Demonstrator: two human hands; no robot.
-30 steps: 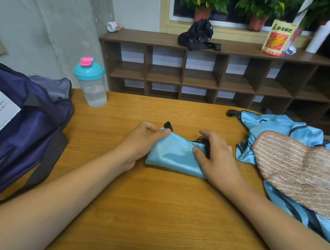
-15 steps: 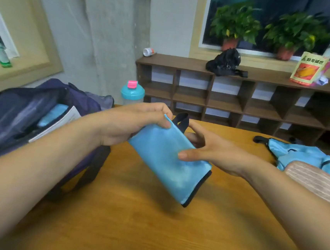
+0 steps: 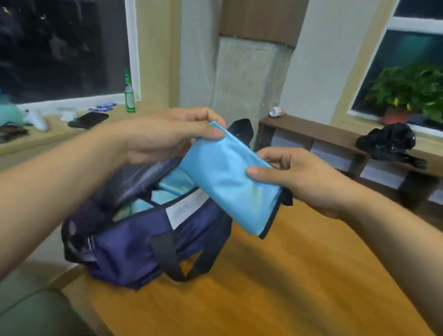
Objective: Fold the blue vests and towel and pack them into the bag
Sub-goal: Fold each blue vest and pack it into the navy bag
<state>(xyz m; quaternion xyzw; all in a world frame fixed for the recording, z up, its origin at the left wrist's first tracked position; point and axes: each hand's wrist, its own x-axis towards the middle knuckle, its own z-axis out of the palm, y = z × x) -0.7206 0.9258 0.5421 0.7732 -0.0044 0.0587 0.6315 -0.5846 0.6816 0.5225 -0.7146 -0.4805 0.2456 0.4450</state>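
vest: the folded light-blue satin vest with dark trim [image 3: 227, 184] was held in the air, tilted, one end toward 11 o'clock and its trimmed end toward 5 o'clock, just above the bag's mouth.
left hand: the left hand [image 3: 164, 135] pinched the 11 o'clock end, thumb on top, fingers curled beneath.
right hand: the right hand [image 3: 298, 175] clamped the 3 o'clock edge, thumb pressed on the top face, fingers behind.
bag: the dark navy fabric duffel bag with black straps [image 3: 137, 241] sat at the 9 o'clock end of the orange-brown wooden table [image 3: 284, 295], mouth open, at 7 o'clock of the vest; light-blue cloth [image 3: 169, 187] already lay inside.
step: seemingly lowering the folded vest into the bag.
doing it well: both grips probably needed to stay firm until the bundle rested flat on the cloth inside, entering 11 o'clock end first.
risk: slippery satin could unfold if either hand let go early, or its trim might catch the bag's rim.
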